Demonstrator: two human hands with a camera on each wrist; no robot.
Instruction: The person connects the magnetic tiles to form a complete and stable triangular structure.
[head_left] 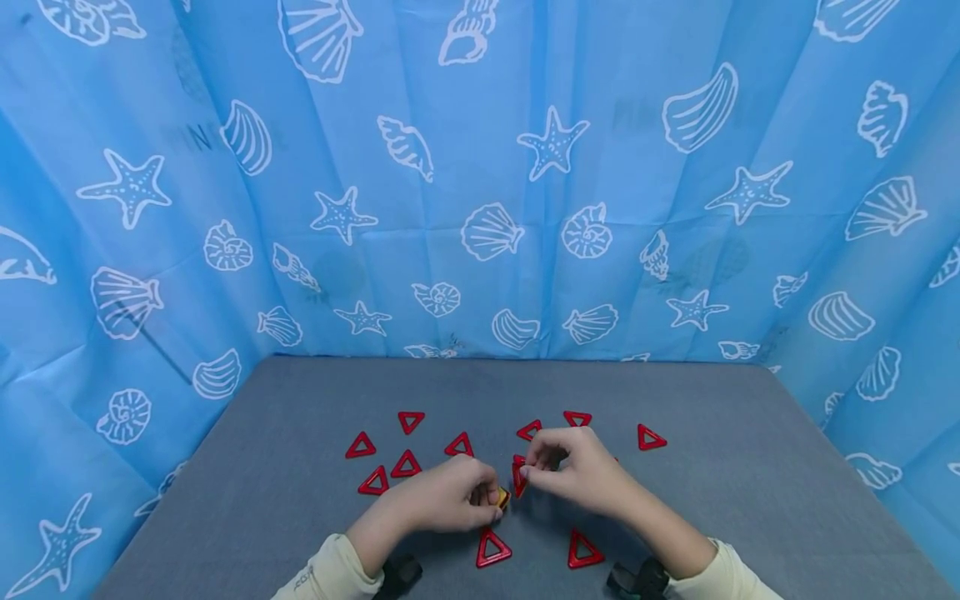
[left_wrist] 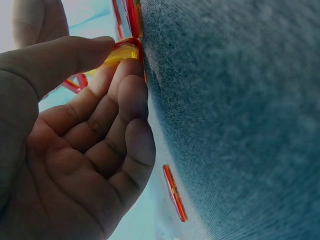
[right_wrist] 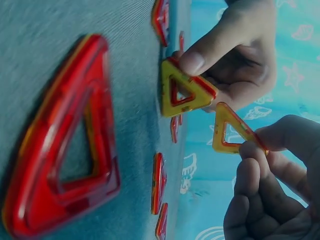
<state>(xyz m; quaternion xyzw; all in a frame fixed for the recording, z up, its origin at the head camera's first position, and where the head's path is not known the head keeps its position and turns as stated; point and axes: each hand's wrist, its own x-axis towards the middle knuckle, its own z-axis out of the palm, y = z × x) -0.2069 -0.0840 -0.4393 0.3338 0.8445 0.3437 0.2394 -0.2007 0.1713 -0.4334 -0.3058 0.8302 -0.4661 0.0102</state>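
Observation:
Between thumb and fingers, my left hand pinches a triangular magnetic tile, red on one side and yellow on the other. Its yellow face and triangular hole show in the right wrist view. My right hand pinches a second triangular tile by one corner, red from the head and yellow from the right wrist. The two tiles are held close together, low over the grey table. In the left wrist view, the thumb and fingertips cover most of the left tile.
More red triangular tiles lie flat around the hands: several at the left, such as one tile, one at the right, and two in front, a tile and another. A blue shell-print curtain hangs behind the grey table.

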